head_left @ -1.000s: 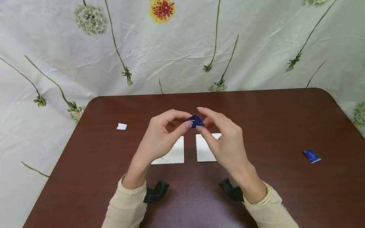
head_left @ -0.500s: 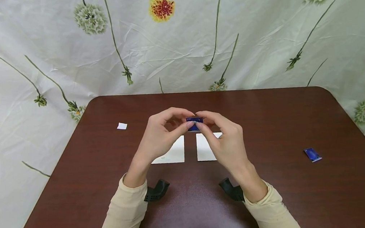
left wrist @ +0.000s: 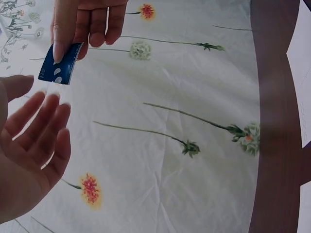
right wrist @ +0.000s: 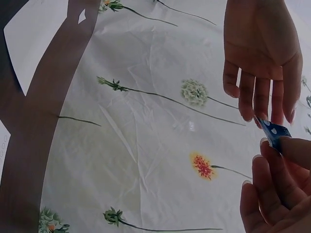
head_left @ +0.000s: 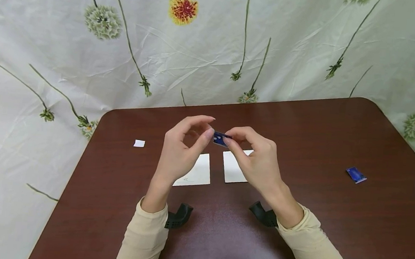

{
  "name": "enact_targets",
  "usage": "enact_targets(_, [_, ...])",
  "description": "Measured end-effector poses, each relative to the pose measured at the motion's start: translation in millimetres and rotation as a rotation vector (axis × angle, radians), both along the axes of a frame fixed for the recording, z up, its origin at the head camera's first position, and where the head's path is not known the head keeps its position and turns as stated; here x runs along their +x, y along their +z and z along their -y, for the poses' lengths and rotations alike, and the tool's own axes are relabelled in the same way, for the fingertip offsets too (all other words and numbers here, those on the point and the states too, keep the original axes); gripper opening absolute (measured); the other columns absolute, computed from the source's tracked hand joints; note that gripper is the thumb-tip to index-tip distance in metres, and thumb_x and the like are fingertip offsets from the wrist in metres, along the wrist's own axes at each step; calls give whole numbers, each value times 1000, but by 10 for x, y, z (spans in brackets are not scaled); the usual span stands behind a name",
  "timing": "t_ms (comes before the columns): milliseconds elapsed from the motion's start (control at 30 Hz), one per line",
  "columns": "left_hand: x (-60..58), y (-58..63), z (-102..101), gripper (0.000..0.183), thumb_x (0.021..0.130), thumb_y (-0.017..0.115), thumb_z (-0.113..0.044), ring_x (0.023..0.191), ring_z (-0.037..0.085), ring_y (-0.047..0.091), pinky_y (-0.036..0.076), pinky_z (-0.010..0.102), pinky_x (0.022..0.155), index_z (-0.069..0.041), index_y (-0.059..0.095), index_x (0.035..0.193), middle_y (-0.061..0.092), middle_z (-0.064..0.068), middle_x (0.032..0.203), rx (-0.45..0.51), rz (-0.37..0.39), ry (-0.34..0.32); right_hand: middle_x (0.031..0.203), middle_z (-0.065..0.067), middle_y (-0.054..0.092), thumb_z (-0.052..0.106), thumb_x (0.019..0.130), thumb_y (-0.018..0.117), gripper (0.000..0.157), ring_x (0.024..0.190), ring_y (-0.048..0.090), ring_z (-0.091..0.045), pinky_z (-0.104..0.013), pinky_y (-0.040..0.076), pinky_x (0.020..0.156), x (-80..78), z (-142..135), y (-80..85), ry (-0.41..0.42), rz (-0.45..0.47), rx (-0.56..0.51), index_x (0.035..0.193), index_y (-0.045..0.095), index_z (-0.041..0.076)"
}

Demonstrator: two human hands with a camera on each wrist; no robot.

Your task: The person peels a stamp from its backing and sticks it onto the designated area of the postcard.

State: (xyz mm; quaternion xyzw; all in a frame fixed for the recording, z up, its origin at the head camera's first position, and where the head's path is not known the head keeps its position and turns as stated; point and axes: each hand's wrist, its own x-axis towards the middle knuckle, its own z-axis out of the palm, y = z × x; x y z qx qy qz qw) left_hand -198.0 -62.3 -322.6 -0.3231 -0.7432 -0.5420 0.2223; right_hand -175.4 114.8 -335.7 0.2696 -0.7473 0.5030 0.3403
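A small blue sachet (head_left: 220,139) with white drop marks and serrated edges (left wrist: 67,70) is held above the middle of the table. My right hand (head_left: 258,160) pinches its right end between thumb and fingers. The left hand (head_left: 177,151) is just off its left end; in the left wrist view that hand's thumb and fingers are spread apart with nothing between them. From the right wrist, the sachet (right wrist: 273,132) shows partly hidden by the right thumb, with the left fingertips close to its upper corner. Another blue sachet (head_left: 356,175) lies far to the right.
Two white sheets (head_left: 199,172) (head_left: 231,170) lie on the dark red-brown table (head_left: 303,133) beneath the hands. A small white paper piece (head_left: 139,143) lies at the left. Black curved mounts (head_left: 179,216) extend from both wrists. Behind hangs a white flowered cloth (head_left: 206,55).
Both hands pinched the sachet before; now the left hand has let go and moved slightly left. The sachet has been turned and stays in the right hand.
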Motion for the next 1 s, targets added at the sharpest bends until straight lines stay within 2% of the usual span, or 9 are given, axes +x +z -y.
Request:
enact_targets(167, [-11,-35,42,33,90,64,-7,100,17,59,49,39,81,-3,61,123,64,7,108,15,30,81,80,-4,68,-4,81,73,13,71,64,-11,-22,51,60,-23,-4,-8,-14,4,7,91,67,1])
enact_targets(267, [-23,-80,92,40,91,64,-11,113,15,53,45,43,89,-6,56,130,60,6,121,-17,53,119,80,-3,68,-4,81,73,13,70,64,-10,-21,51,61,-34,-1,-13,-14,12,7,91,67,2])
enact_targets(400, [-36,-164,173,45,92,64,-14,122,13,46,39,45,95,-8,52,135,54,5,130,-79,93,133,80,-2,69,-4,81,73,13,70,64,-9,-21,50,60,-48,7,-26,-10,26,9,91,67,2])
enact_targets(633, [-60,-346,297,46,93,65,-19,128,14,41,33,43,102,-11,52,136,49,4,135,-201,168,144,80,0,69,-3,82,72,13,70,64,-9,-20,49,57,-54,6,-35,-20,40,11,91,67,3])
enact_targets(1000, [-111,-617,415,47,92,65,-19,129,23,40,32,46,103,-8,52,136,46,10,137,-357,270,156,80,-1,69,-3,81,73,13,69,64,-9,-21,51,62,-59,5,-46,-17,47,17,91,67,3])
